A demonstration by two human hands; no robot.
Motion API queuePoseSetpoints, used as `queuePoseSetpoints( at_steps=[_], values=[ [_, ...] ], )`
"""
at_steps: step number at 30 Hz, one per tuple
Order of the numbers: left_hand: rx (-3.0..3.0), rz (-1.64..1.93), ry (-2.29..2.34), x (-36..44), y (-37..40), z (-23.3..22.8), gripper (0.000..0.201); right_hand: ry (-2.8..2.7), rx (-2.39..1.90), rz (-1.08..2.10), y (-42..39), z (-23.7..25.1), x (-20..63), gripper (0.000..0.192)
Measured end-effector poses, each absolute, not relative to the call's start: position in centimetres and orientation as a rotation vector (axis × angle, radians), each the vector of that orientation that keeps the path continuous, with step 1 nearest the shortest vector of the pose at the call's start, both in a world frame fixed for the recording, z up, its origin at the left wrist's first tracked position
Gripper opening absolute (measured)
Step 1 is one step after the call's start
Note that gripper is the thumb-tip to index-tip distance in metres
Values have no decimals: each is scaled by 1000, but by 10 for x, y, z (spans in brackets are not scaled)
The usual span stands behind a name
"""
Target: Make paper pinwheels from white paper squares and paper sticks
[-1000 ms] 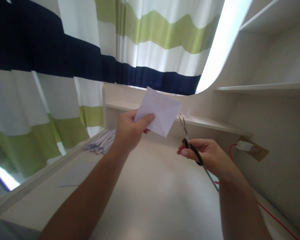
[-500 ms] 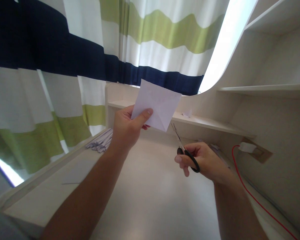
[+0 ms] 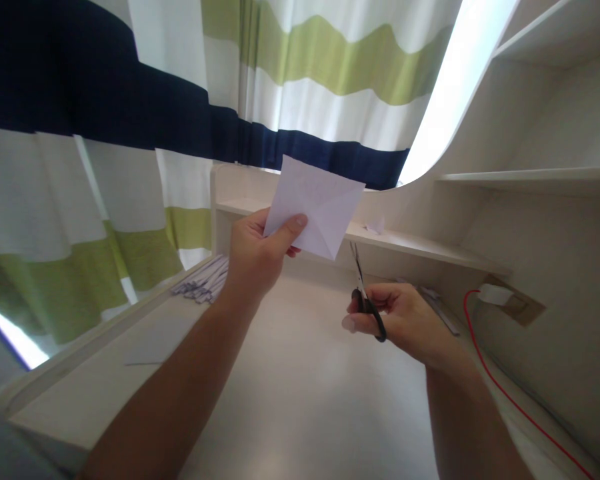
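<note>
So the left hand is around the middle of the frame and it's got a pinch on a square of white paper, thumb flat on the front and the other fingers mostly tucked behind. The paper sits just above center, tilted, one corner pointing down, with faint crease lines running across it. Right hand is right of center holding scissors by the black handles, fingers curled in close; can't really tell which fingers go through the loops. Blades point up and a touch left, with only a narrow gap at the tips, near the paper's bottom corner but not touching it. Both hands are up over a pale desk that fills the lower middle. Over at center left there's a pile of paper strips, and below that a flat pale sheet partly behind the left forearm. A little paper scrap is on the low shelf right of center. Striped curtain across the upper left and top, red cord down the lower right from a white plug.
</note>
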State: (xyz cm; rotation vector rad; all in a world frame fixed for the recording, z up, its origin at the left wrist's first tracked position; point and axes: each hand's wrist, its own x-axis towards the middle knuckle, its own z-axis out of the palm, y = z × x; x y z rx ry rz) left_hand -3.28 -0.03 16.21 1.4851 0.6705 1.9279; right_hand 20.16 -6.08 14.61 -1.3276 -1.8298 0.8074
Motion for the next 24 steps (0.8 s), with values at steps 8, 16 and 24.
queuePoseSetpoints(
  at_steps=[8,16,24],
  values=[
    [1459,1966,633,-35,15,157,32,-1885,-1371,839,-41,135,229,36],
    [1428,1926,724,-35,36,150,35,-1921,-1841,435,-2,109,237,39],
    [1398,1918,744,-33,49,144,36,-1980,-1942,681,32,61,227,38]
  ],
)
